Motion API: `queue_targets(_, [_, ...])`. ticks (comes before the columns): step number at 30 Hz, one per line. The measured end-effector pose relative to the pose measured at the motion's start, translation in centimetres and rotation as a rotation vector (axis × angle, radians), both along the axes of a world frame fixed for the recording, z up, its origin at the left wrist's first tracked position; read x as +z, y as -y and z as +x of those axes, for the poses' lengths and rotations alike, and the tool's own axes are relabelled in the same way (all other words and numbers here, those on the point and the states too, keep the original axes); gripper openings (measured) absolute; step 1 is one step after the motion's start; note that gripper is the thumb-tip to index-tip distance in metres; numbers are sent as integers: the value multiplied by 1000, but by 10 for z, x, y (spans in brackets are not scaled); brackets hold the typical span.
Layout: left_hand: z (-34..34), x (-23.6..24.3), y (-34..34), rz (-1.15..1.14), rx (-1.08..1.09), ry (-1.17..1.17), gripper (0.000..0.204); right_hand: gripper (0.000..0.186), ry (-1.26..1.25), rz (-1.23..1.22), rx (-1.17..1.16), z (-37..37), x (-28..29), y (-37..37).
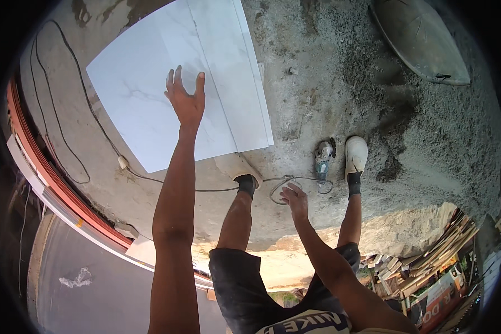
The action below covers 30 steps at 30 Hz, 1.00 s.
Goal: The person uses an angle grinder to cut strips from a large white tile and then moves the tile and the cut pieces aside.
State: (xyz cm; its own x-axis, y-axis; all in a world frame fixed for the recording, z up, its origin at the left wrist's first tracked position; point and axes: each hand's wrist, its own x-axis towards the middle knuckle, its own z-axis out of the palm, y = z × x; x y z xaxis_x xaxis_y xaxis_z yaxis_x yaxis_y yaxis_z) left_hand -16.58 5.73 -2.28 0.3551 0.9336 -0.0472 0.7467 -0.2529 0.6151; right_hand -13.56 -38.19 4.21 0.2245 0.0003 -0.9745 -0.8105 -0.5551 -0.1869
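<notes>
A large white tile (145,106) with faint grey veins lies on the concrete floor at upper left. A thin dark line runs lengthwise near its right side, and another edge shows beyond it. My left hand (186,100) is over the tile with fingers spread and nothing in it; I cannot tell whether it touches the surface. Lower and to the right, my right hand (296,201) hangs above the floor, its fingers loosely apart and empty. Nearest to that hand is a loop of dark cable (278,195). An angle grinder (324,161) lies between my feet, just right of the loop.
The cable runs left to a pale connector (123,162) and on along the floor. A shallow grey basin (420,42) stands at upper right beside spread grey grit (445,133). Stacked wood strips (428,259) lie at lower right. A reddish rail (67,189) borders the left side.
</notes>
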Motion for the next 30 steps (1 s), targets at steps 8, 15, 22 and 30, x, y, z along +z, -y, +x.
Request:
queue_targets(8, [-339, 160, 214, -1166, 322, -513, 61, 48, 416, -90, 278, 70, 199, 83])
queue_targets(15, [-333, 316, 209, -1027, 445, -138, 52, 46, 412, -48, 243, 60, 293, 69])
queue_targets(22, [-283, 406, 226, -939, 587, 217, 49, 48, 467, 416, 681, 25, 399, -4])
queue_targets(30, [-194, 447, 347, -698, 311, 227, 55, 47, 640, 273, 629, 117, 409, 191])
